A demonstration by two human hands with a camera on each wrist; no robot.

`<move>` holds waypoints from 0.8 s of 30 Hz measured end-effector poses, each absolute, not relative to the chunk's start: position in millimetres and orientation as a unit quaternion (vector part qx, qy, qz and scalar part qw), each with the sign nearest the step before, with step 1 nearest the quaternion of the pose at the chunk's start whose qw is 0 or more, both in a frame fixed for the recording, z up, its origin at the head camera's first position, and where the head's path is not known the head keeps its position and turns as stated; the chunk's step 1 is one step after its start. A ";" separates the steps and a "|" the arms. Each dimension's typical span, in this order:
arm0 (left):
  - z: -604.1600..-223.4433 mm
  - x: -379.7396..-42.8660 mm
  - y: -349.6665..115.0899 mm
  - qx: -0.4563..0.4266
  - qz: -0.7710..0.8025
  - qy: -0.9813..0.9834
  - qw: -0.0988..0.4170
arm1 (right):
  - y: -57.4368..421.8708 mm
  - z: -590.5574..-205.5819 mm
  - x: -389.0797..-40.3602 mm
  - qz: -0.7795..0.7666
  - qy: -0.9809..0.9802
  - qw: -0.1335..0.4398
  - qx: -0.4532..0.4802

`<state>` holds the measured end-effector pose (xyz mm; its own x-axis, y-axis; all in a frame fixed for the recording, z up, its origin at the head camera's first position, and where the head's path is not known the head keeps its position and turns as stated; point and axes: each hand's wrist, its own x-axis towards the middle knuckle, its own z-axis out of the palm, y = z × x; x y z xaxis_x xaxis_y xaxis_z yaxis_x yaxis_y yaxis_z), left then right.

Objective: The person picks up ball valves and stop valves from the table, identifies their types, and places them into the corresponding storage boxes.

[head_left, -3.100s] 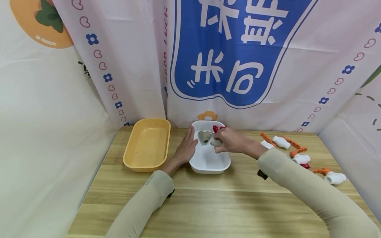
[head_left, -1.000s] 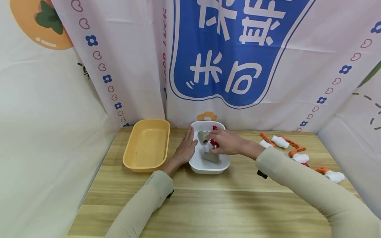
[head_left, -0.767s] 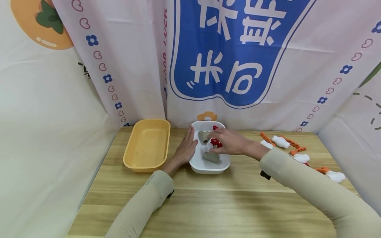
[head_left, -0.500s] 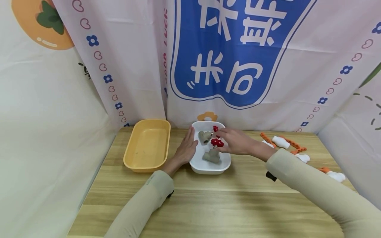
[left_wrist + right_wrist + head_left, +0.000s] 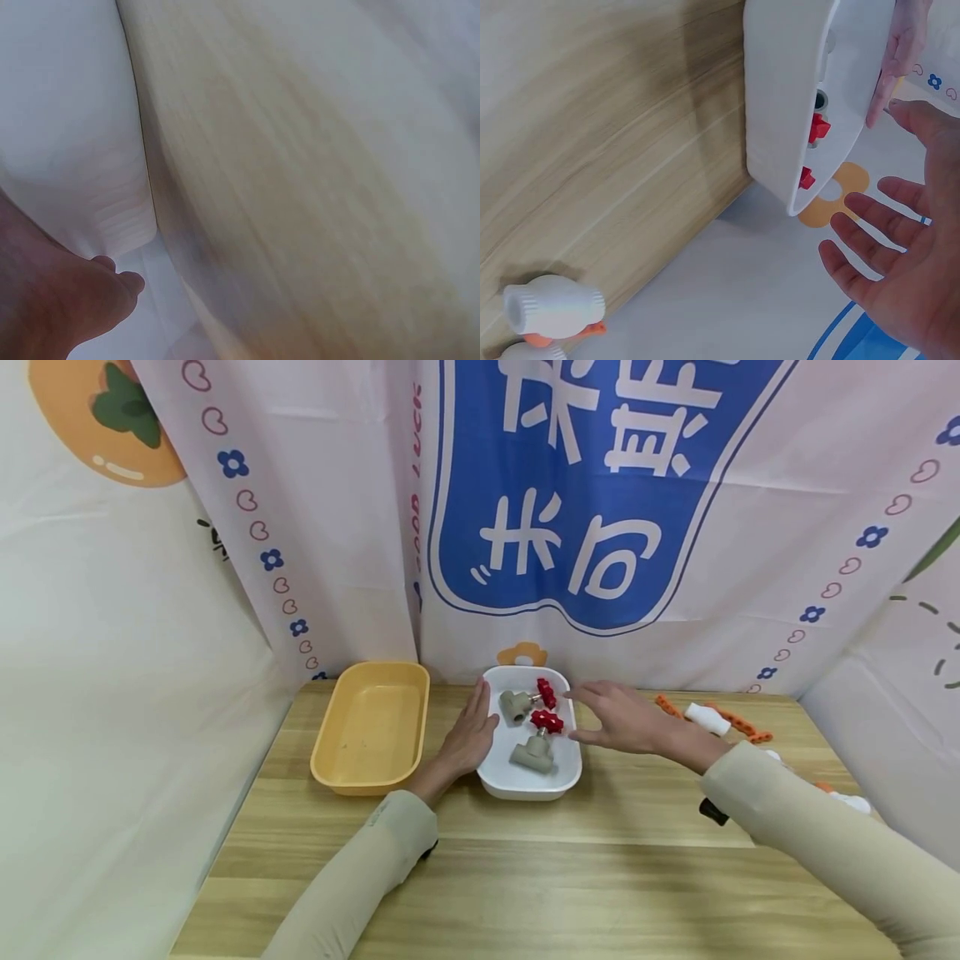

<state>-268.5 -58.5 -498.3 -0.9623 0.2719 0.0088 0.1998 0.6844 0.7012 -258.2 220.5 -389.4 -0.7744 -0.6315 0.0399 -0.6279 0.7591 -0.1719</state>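
Two grey pipe valves with red handwheels lie in the white tub [image 5: 525, 785]. The farther valve [image 5: 516, 706] sits near the back, its wheel pointing right. The nearer valve [image 5: 534, 754] lies in the middle with its wheel toward the back. My left hand [image 5: 468, 731] rests with straight fingers against the tub's left rim. Just off the right rim, my right hand [image 5: 618, 718] is spread and holds nothing. Its parted fingers show plainly in the right wrist view, beside the tub wall [image 5: 780, 97]. The left wrist view catches only part of the left hand [image 5: 75, 300].
A yellow tub [image 5: 367, 735] stands left of the white one. At the right, several white valves [image 5: 707, 718] with orange handles [image 5: 738, 720] lie on the wooden table [image 5: 510, 885], partly behind the right arm. A printed cloth [image 5: 360, 527] hangs along the back.
My right hand has set the nearer valve down in the white tub, let go of it and drawn back to the right, past the rim. The left hand has stayed in place.
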 end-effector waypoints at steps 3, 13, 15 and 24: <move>-498.2 -268.4 -58.1 0.128 0.374 0.917 0.050 | 229.3 -391.0 -257.1 -0.088 0.940 0.011 -0.329; -496.9 -269.4 -58.2 0.130 0.374 0.917 0.049 | 262.9 -391.2 -252.2 -0.082 0.946 0.001 -0.314; -497.1 -269.9 -58.6 0.128 0.371 0.918 0.052 | 268.9 -392.9 -250.0 -0.073 0.947 -0.006 -0.313; -501.0 -272.6 -59.5 0.129 0.369 0.919 0.058 | 294.9 -399.3 -238.1 -0.032 0.955 -0.022 -0.293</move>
